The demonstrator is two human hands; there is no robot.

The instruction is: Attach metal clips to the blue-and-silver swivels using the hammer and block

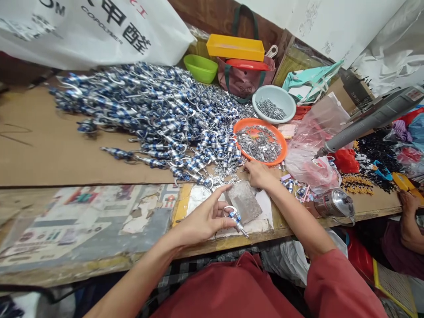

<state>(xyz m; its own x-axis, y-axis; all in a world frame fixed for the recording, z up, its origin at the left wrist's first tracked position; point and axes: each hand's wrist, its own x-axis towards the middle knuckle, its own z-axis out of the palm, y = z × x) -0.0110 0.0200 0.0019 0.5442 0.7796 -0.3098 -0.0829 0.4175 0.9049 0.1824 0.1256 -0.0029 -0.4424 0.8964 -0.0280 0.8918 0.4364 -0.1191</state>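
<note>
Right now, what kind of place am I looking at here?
Probably a small hand-assembly workshop: a heap of blue-and-silver keychain pieces on the workbench, an orange tray of small metal parts, and a rotary tool alongside.

1. Long wooden workbench [371,207], front edge worn, partly covered by brown cardboard sheet [66,150] and peeling printed paper [82,221].
2. Dark brown wooden back wall [212,17]; white wall panel [331,22] at right.

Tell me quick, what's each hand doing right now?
Left hand: closed on a blue-and-silver keychain.
Right hand: fingers down among small metal pieces; grip cannot be told.
</note>
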